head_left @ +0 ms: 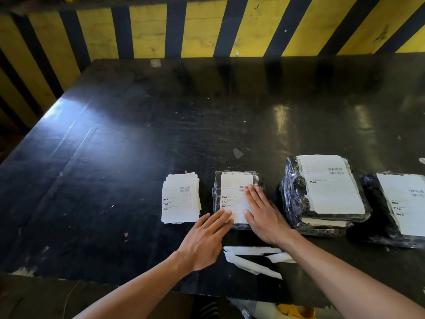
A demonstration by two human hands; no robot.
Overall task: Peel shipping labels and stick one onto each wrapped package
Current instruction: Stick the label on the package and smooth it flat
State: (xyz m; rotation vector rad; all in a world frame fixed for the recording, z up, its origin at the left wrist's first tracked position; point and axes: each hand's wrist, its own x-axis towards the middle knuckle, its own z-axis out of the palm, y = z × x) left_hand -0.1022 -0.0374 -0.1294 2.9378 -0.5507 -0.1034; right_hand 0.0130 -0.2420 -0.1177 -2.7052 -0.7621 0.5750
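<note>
A small package [217, 199] wrapped in dark plastic lies on the black table [115, 157], with a white shipping label [232, 192] on top. My right hand [262, 215] lies flat on the label's right half, fingers straight. The straight fingertips of my left hand [204, 240] press the label's lower left corner. A stack of unpeeled labels [180, 201] sits just left of the package. To the right, a pile of labelled packages [322, 192] stands beside another labelled package [395, 208].
Strips of peeled white backing paper [253, 259] lie near the front edge between my forearms. A yellow-and-black striped wall [207, 28] stands behind the table. Small scraps dot the tabletop, and a yellow object [296, 311] shows below the front edge.
</note>
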